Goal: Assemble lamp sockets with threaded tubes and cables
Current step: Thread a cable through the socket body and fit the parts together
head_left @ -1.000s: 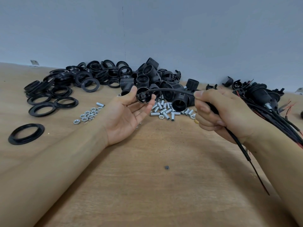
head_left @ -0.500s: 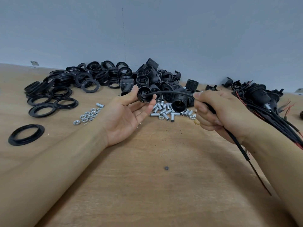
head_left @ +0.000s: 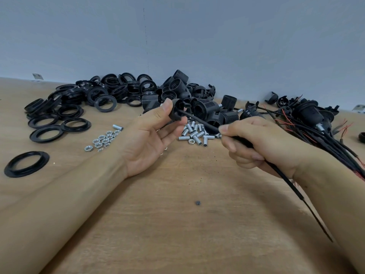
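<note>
My left hand (head_left: 152, 139) pinches a small black socket cap (head_left: 176, 111) between thumb and fingertips, held above the table. A black cable (head_left: 199, 121) runs from the cap to my right hand (head_left: 260, 143), which is closed around it; the cable's tail (head_left: 296, 192) hangs down past my right wrist. Behind the hands lies a heap of silver threaded tubes (head_left: 195, 133). Black threaded socket bodies (head_left: 205, 107) are piled against the wall.
Black rings (head_left: 79, 107) are heaped at the back left, one single ring (head_left: 26, 164) near the left edge. Silver nuts (head_left: 102, 140) lie by my left wrist. Finished sockets with cables (head_left: 316, 123) are stacked at the right. A small dark speck (head_left: 198, 203) sits on the wooden table (head_left: 177, 234).
My left hand has turned the cap and shifted it slightly right. The right hand has slid along the cable toward the cap, shortening the span between the hands.
</note>
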